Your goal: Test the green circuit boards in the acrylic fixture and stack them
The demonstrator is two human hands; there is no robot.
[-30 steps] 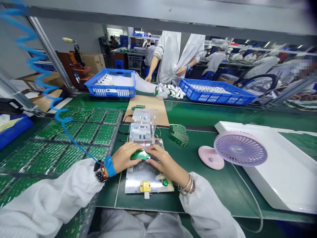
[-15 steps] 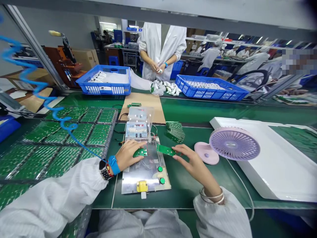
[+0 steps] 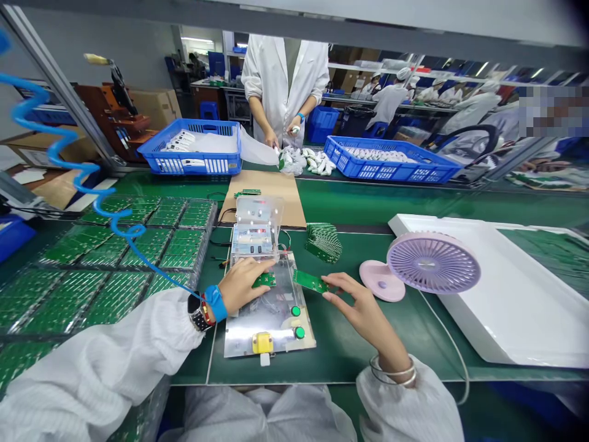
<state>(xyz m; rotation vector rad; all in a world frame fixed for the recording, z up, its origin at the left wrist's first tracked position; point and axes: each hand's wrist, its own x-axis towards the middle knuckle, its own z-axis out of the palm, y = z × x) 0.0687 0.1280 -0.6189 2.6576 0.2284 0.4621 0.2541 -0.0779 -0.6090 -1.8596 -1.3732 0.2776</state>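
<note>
Right hand [image 3: 363, 310] pinches the near end of a narrow green circuit board [image 3: 310, 281], thumb and fingertips clamped on it; board held low over the table [image 3: 350, 353], just left of the hand; further left, the left hand [image 3: 242, 283] rests on a test fixture [image 3: 257, 334], fingers closed on a smaller green board [image 3: 265, 280]. Judgement: both boards light, thin, stiff, with fragile soldered parts; take by bare edges, never flex. Beyond the left hand, a clear box [image 3: 256, 228]; beyond the right hand, a stack of boards [image 3: 324, 241]; to its right, a lilac fan [image 3: 432, 264]; farthest, a co-worker [image 3: 283, 73] at blue crates.
</note>
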